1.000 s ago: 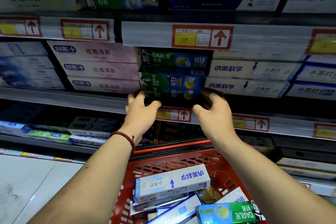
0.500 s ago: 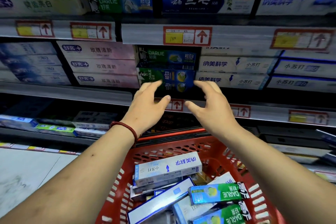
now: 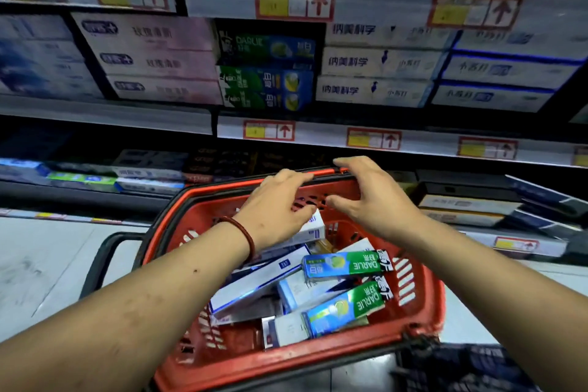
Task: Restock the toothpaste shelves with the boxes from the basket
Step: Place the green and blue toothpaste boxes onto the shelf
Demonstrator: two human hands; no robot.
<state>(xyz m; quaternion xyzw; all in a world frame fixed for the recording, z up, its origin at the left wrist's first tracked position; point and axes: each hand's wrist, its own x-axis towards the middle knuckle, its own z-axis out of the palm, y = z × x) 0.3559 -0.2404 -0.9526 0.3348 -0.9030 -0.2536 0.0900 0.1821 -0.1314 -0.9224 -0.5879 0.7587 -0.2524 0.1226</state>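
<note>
"Where are the hands at this moment?"

"Both are over the far end of the red basket (image 3: 286, 356). The left hand (image 3: 273, 210) hangs palm down with its fingers loose and spread, gripping nothing. A white box (image 3: 313, 229) lies right under it, but I can't tell whether the fingers touch it. The right hand (image 3: 372, 200) is just beside it on the right, fingers gently bent and apart, with nothing in them either."

"And the toothpaste?"

"It's heaped in the basket at all angles. Two green-and-blue Darlie boxes (image 3: 343, 264) lie on the right side, one nearer than the other. A long white-and-blue box (image 3: 254, 285) slants across the left."

"What about the shelf?"

"Beyond the hands, the middle shelf (image 3: 105, 111) carries a shelved Darlie stack (image 3: 267, 73). It sits between pinkish boxes (image 3: 152, 57) on the left and white shelf boxes (image 3: 375, 62) on the right. Red-framed price tags (image 3: 269, 130) line its edge."
</note>
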